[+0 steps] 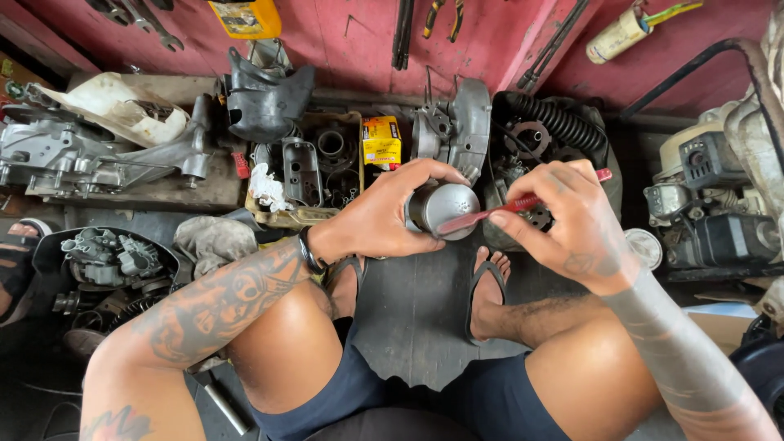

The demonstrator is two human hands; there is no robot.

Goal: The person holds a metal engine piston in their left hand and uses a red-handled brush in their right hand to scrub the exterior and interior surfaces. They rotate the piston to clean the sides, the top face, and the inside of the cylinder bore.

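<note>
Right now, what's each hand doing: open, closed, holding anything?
Left hand: closed around a grey metal piston.
Right hand: closed on a red-handled brush, its tip against the piston's crown.

A dark floor (412, 314) carries the clutter: a cardboard box (353, 131) of engine parts, a grey engine casing (73, 155) on what looks like a wooden board (175, 194), a crumpled rag (211, 241), and a black tray (41, 253) of carburettor pieces.

head cam | looks steeply down from above | close over lap | floor and wall base in view
</note>
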